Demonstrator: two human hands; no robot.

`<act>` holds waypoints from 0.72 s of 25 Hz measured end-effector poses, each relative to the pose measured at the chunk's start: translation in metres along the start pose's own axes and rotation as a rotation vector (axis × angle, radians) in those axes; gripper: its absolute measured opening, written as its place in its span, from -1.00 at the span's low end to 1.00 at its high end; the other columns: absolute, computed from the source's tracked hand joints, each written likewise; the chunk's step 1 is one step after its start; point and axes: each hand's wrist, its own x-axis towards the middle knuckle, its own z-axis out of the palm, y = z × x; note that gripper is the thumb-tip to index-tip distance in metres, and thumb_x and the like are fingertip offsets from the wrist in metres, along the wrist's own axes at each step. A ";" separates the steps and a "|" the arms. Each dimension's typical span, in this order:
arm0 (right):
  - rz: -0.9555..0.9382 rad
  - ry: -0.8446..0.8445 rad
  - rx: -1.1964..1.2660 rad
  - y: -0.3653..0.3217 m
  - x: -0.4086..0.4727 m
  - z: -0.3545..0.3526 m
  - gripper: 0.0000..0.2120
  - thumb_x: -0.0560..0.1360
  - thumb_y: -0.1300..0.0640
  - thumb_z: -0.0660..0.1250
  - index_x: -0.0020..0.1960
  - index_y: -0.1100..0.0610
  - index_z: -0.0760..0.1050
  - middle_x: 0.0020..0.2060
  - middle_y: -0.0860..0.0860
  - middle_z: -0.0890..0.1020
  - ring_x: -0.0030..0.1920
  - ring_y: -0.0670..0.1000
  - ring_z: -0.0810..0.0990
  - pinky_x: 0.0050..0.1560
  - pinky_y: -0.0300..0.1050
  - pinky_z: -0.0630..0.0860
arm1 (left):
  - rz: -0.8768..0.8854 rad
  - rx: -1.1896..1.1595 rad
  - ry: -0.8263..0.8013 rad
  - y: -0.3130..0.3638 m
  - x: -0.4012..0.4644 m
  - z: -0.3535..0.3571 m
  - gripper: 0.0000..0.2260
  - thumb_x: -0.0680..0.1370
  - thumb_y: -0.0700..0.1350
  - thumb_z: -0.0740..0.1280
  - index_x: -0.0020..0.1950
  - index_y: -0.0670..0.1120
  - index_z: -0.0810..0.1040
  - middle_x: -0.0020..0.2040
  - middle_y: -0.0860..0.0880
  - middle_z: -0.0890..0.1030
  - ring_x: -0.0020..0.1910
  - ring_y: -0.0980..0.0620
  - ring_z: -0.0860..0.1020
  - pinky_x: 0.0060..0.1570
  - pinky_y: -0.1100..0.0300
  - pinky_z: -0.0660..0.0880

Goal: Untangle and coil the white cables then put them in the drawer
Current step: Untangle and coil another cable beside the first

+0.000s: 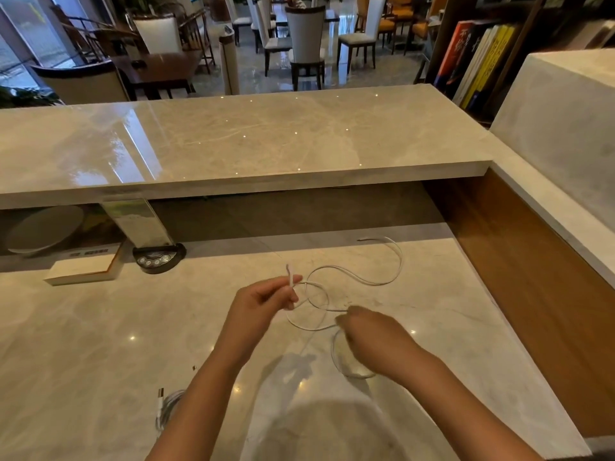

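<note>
I'm mid-coil on one white cable [362, 277]: my left hand [266, 302] pinches its plug end upright with loops hanging below, while my right hand [369, 331] curls round the strand just beside them, above the marble desk [100, 344]. The tail snakes away to the far right. Next I judge I feed slack into another loop. A second cable [168, 405] waits near my left forearm; no drawer in view.

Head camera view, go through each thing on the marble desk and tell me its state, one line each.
Left hand: grip pinching the plug end of the thin white cable.
Right hand: fingers curled on the same cable.
Thin white cable: uncoiled, looping loosely across the desk.
Second white cable: bundled near the desk's front edge, untouched.
White closed book: lying flat.
</note>
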 end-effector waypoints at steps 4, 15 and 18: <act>-0.099 0.115 0.382 -0.020 -0.010 -0.028 -0.82 0.50 0.15 0.23 -0.01 0.09 0.61 -0.14 0.01 0.67 -0.15 -0.02 0.61 -0.15 -0.17 0.50 | 0.155 0.402 -0.231 -0.012 -0.008 0.019 -0.74 0.53 -0.21 0.30 -0.15 0.16 0.63 -0.29 0.15 0.62 -0.26 0.23 0.54 -0.22 0.37 0.42; 0.055 0.243 0.931 0.001 -0.017 -0.033 -0.67 0.50 0.02 0.29 0.23 -0.18 0.34 -0.06 -0.10 0.62 -0.35 -0.08 0.55 -0.16 -0.15 0.53 | -0.077 0.003 -0.331 -0.009 -0.021 0.022 -0.74 0.59 -0.20 0.19 -0.16 -0.13 0.66 -0.35 0.06 0.54 -0.30 0.10 0.46 -0.16 0.21 0.43; 0.054 0.304 0.751 -0.002 -0.020 -0.027 -0.51 0.43 0.12 0.40 0.26 -0.16 0.32 -0.26 -0.09 0.59 -0.32 -0.11 0.55 -0.20 -0.22 0.50 | -0.074 0.008 -0.322 -0.006 -0.019 0.021 -0.77 0.59 -0.20 0.20 -0.11 -0.20 0.63 -0.35 0.06 0.55 -0.32 0.12 0.47 -0.20 0.23 0.44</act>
